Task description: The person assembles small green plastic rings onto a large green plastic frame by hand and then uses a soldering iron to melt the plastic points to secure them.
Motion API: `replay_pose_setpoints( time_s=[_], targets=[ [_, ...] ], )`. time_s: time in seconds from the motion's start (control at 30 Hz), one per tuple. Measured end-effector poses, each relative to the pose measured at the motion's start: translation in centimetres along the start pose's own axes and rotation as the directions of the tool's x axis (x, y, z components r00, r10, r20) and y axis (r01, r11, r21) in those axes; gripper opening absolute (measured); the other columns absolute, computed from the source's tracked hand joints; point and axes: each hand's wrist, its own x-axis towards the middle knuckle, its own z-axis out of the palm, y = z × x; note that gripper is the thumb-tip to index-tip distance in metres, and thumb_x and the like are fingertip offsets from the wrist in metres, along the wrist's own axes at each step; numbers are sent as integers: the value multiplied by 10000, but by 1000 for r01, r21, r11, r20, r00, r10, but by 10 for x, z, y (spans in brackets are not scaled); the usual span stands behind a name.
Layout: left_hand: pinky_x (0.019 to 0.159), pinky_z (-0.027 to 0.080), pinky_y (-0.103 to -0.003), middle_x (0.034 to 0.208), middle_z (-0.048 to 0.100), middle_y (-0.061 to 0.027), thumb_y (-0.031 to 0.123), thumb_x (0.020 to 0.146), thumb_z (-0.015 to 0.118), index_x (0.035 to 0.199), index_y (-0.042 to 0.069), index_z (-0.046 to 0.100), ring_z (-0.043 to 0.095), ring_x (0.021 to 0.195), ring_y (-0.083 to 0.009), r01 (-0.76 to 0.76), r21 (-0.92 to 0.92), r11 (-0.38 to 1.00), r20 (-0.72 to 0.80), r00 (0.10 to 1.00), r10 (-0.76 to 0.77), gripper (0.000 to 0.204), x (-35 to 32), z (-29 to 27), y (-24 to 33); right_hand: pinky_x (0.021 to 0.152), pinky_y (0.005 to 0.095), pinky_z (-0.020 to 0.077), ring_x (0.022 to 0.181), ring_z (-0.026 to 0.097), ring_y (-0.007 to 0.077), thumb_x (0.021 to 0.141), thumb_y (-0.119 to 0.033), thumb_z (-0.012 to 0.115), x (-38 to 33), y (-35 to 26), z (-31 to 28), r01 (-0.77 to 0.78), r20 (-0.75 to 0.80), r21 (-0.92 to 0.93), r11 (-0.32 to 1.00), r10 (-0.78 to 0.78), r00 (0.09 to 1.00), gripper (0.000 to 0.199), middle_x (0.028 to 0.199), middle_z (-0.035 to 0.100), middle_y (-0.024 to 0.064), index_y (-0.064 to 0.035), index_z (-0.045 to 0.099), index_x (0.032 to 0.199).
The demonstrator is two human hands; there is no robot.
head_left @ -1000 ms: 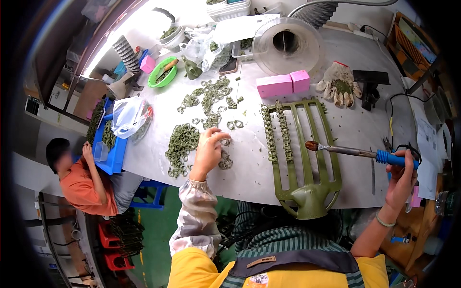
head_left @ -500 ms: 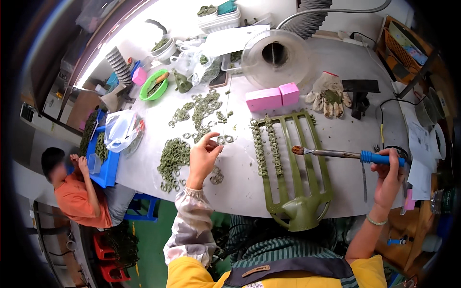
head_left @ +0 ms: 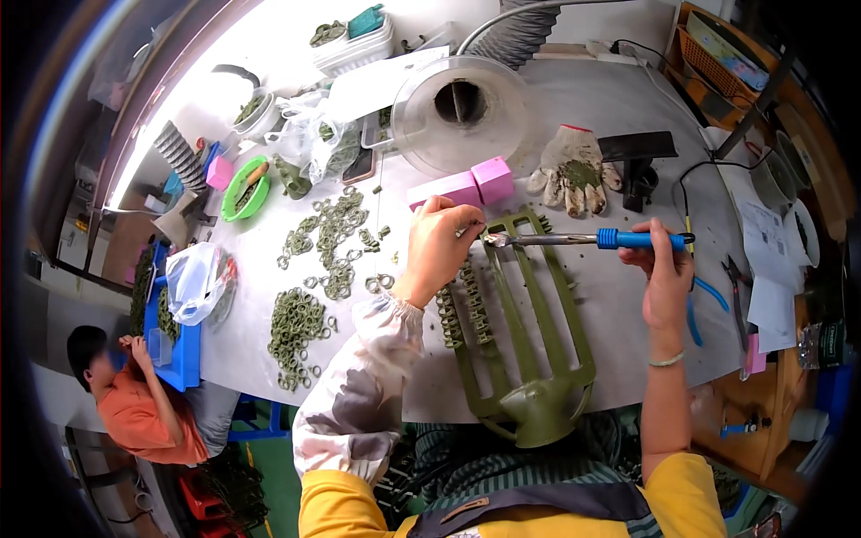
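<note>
My left hand [head_left: 437,247] is closed in a pinch over the top left of an olive-green slotted wax frame [head_left: 538,305]. What is between its fingertips is too small and partly hidden to name. My right hand [head_left: 662,287] grips a soldering iron [head_left: 639,238] by its blue handle. Its metal shaft points left across the frame, and the coated tip is right beside my left fingertips. Green ring-shaped pieces [head_left: 477,309] line two of the frame's left bars. A funnel-like cup forms its near end. Loose green rings [head_left: 299,327] lie piled left of my left sleeve.
Pink blocks [head_left: 491,179], a stained glove [head_left: 576,175] and a black stand [head_left: 639,161] sit beyond the frame. A clear round hood [head_left: 413,112] stands farther back. Pliers [head_left: 708,300] lie at right. A green bowl [head_left: 254,204] is far left; a person in orange [head_left: 148,412] sits beyond.
My left hand has moved from beside the loose rings to the frame's upper left, pinching. The iron's tip has come up to meet it. The whole view has shifted slightly.
</note>
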Motion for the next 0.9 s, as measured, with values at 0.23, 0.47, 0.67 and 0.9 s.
replay_pose_setpoints(
  time_s=[0.23,0.47,0.67,0.9],
  targets=[
    [792,507,-365,844,648,-63,102,778,793,935,112,759,599,871,-237,20,39,999,64,998,-23,161,6,14,-5,637,280,601,657,710,158,997,-260,616,4,14,9,-31,5,40,999,31,1000,306,810,704,80,30,697,941],
    [808,499,-371,848,687,-58,131,786,798,971,112,753,591,886,-246,-41,71,997,68,997,36,192,4,10,-12,610,276,588,623,703,161,979,-260,636,-1,-5,2,-8,-37,-43,999,6,999,300,814,709,89,29,696,926],
    [743,522,-310,954,729,-82,132,890,726,1103,61,701,661,832,-174,146,-183,972,-47,986,-157,227,1,-37,-18,598,274,578,605,681,148,966,-262,652,-7,-14,-17,-23,-89,-15,1000,22,996,286,804,697,81,17,688,913],
    [865,515,-398,1020,663,-136,48,841,689,1049,45,688,628,987,-332,182,304,935,106,969,-223,208,-96,-100,-60,611,263,571,595,666,129,954,-303,662,-15,-21,-25,-32,-127,-3,999,31,991,310,775,697,73,0,690,895]
  ],
)
